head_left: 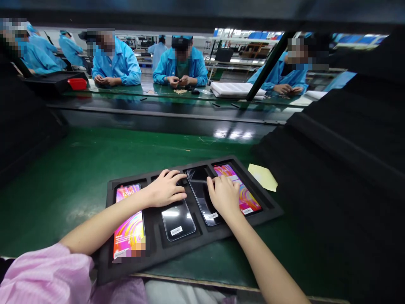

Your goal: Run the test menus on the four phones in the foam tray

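Note:
A black foam tray (pixel 190 249) lies on the green table in front of me with several phones in its slots. The outer two phones (pixel 129 226) (pixel 243 194) show colourful screens. The two middle phones (pixel 177 219) (pixel 202 196) have dark glossy screens. My left hand (pixel 166 188) lies on the top end of the second phone, fingers curled and pointing right. My right hand (pixel 223 195) rests on the third phone, fingertips pressing its upper part, where the film looks slightly lifted. Neither hand holds anything clear of the tray.
A yellow slip (pixel 263 176) lies right of the tray. Tall stacks of black foam trays (pixel 341 169) fill the right side and another dark stack (pixel 22 126) the left. Across the conveyor (pixel 164 110), several people in blue coats work at a table.

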`<state>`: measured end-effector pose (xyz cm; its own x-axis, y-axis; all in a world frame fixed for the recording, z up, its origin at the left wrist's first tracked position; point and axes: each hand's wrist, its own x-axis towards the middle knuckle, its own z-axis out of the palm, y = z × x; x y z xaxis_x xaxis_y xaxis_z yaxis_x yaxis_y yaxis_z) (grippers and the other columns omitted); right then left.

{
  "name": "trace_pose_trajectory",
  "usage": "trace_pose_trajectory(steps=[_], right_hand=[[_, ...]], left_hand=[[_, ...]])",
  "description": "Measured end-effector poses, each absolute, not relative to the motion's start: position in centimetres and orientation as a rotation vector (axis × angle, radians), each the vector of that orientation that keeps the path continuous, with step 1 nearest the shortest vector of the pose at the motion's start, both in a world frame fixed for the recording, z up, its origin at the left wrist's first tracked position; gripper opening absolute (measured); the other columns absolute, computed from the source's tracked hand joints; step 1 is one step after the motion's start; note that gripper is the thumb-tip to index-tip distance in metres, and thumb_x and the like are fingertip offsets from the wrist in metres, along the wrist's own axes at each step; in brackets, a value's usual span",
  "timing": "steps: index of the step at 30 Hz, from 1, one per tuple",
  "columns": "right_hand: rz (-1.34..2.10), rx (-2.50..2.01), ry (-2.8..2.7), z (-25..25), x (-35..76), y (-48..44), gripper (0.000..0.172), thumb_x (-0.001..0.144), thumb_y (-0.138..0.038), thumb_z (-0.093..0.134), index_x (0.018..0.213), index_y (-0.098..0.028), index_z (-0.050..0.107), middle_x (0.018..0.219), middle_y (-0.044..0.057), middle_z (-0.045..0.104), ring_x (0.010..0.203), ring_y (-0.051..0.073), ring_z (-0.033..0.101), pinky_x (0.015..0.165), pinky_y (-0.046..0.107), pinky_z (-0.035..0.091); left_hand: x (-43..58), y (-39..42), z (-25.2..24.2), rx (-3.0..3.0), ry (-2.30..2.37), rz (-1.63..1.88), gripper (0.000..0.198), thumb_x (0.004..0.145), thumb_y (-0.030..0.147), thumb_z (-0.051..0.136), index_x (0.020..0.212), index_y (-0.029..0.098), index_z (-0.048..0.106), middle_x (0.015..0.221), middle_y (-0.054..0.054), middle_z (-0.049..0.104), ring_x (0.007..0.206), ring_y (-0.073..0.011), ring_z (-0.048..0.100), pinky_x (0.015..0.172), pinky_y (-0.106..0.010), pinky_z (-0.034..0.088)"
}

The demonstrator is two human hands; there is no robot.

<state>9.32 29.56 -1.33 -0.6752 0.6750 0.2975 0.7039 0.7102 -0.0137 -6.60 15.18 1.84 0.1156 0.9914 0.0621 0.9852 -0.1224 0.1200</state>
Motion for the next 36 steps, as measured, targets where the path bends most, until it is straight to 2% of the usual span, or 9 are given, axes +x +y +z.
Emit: trace_pose_trajectory(steps=[7,14,21,24,28,33,36], right_hand=[[-0.061,-1.063,-2.689,-0.9,9.3,29.1,0.042,0.094,-0.027,0.029,0.073,-0.012,0.063,0.082,0.012,0.063,0.080,0.025,0.056,0.074,0.037,0.030],[0.039,-1.067,-2.689,-1.0,9.6,29.1,0.043,0.093,-0.025,0.027,0.071,-0.012,0.061,0.081,0.014,0.063,0.080,0.026,0.057,0.074,0.038,0.031],[0.232,-0.975,-2.648,-0.4,11.7,30.7,0.047,0.094,-0.032,0.021,0.077,-0.016,0.062,0.083,0.010,0.063,0.085,0.024,0.056,0.079,0.038,0.033],[0.331,-0.886,-2.618,0.1,13.7,31.5,0.051,0.094,-0.033,0.016,0.085,-0.018,0.063,0.088,0.008,0.063,0.090,0.021,0.056,0.082,0.036,0.035],[0.539,-0.642,-2.622,0.4,16.0,31.2,0.053,0.093,-0.042,0.019,0.086,-0.022,0.067,0.087,0.007,0.060,0.089,0.021,0.054,0.084,0.039,0.036],[0.673,-0.449,-2.765,-0.2,16.2,29.9,0.051,0.094,-0.044,0.023,0.083,-0.026,0.069,0.111,0.007,0.055,0.108,0.023,0.047,0.091,0.042,0.037],[0.420,-0.541,-2.835,-0.3,15.7,30.2,0.046,0.093,-0.042,0.026,0.090,-0.026,0.069,0.124,0.008,0.050,0.117,0.026,0.041,0.097,0.049,0.031]], left_hand=[[-6.2,15.9,2.3,2.328,2.025,0.219,0.042,0.093,0.035,0.031,0.082,0.021,0.069,0.122,-0.006,0.055,0.112,-0.0255,0.044,0.091,-0.045,0.030],[-6.4,16.0,2.4,2.284,2.015,0.237,0.041,0.093,0.034,0.033,0.080,0.021,0.069,0.122,-0.006,0.055,0.111,-0.0251,0.045,0.091,-0.043,0.032],[-7.1,13.0,4.1,2.170,2.088,0.293,0.040,0.093,0.041,0.029,0.109,0.025,0.061,0.131,-0.008,0.047,0.118,-0.0247,0.041,0.094,-0.042,0.034],[-6.7,10.6,4.5,2.169,2.013,0.298,0.037,0.092,0.042,0.031,0.108,0.027,0.062,0.132,-0.007,0.046,0.121,-0.0263,0.039,0.097,-0.045,0.033],[-5.3,8.0,4.3,2.167,1.908,0.267,0.035,0.092,0.041,0.033,0.107,0.027,0.062,0.134,-0.008,0.046,0.119,-0.0274,0.041,0.096,-0.046,0.035],[-4.4,7.8,3.0,2.180,1.919,0.268,0.032,0.090,0.042,0.037,0.102,0.030,0.064,0.135,-0.007,0.045,0.119,-0.0291,0.042,0.092,-0.047,0.039],[-5.5,8.3,2.3,2.121,2.292,0.236,0.033,0.089,0.041,0.040,0.094,0.025,0.068,0.131,-0.011,0.049,0.115,-0.0324,0.046,0.090,-0.052,0.039]])
